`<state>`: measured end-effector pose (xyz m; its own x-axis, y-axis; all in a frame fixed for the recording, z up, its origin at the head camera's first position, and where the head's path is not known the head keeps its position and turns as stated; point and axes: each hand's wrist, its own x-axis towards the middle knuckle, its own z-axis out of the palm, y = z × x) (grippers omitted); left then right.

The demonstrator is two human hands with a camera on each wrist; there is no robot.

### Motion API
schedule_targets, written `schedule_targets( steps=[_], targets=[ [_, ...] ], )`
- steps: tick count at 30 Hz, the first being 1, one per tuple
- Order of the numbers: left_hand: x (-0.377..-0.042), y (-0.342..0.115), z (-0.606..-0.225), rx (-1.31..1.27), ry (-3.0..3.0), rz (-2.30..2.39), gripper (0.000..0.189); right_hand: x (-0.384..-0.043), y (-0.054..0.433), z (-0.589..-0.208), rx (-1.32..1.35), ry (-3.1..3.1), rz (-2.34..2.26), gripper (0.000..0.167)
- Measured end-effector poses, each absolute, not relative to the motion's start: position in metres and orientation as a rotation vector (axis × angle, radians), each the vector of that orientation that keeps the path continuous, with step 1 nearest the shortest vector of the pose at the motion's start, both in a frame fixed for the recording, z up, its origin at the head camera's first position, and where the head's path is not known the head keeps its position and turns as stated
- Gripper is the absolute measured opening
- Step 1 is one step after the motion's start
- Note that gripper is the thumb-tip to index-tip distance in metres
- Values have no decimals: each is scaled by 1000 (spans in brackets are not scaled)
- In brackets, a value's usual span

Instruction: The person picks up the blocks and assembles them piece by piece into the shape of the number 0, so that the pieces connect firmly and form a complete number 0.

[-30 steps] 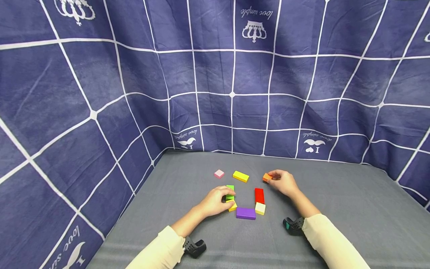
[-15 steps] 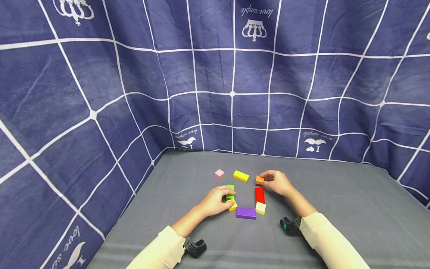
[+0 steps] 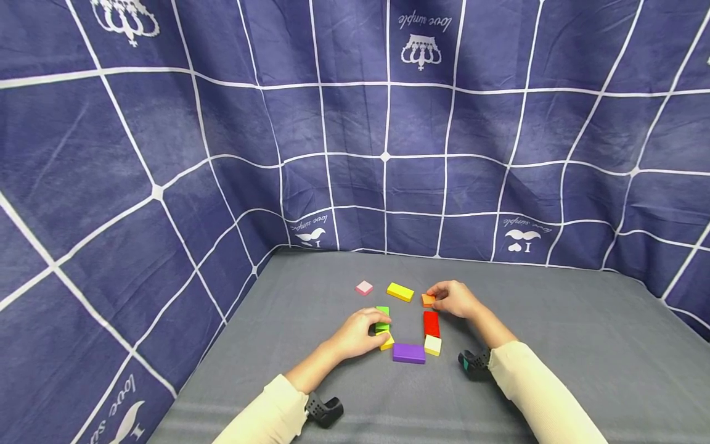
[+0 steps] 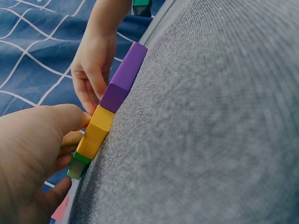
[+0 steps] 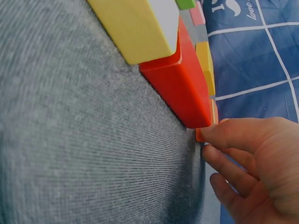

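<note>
In the head view my right hand [image 3: 456, 300] pinches a small orange block [image 3: 427, 301] between thumb and fingertips, just beyond the far end of a red block [image 3: 431, 324]. A pale yellow block [image 3: 432, 345] sits at the red one's near end. My left hand [image 3: 355, 333] lies with bent, relaxed fingers over a green block [image 3: 383, 311], its thumb at a yellow block [image 4: 96, 133]. A purple block [image 3: 409, 353] lies crosswise between the two rows, nearest to me. Part of the green block is hidden under the left fingers.
Farther back on the grey table [image 3: 327, 277] lie a long bright yellow block [image 3: 400, 292] and a small pink block [image 3: 363, 288]. A blue curtain [image 3: 355, 123] with white lines stands behind the table and along its left side.
My right hand has carried the orange block left, then a little lower, to the red block's far end. The left hand stays in place at the green and yellow blocks.
</note>
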<state>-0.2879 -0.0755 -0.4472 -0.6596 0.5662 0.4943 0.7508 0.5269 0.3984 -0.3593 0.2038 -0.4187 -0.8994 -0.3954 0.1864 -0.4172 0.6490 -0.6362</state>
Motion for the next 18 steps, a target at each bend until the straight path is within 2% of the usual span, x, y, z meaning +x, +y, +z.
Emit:
schedule_targets(
  steps=[18],
  targets=[
    [-287,-75,-445,-1092,-2501,-886,26,-363,200,-415,878,-2903,1090,26]
  ],
)
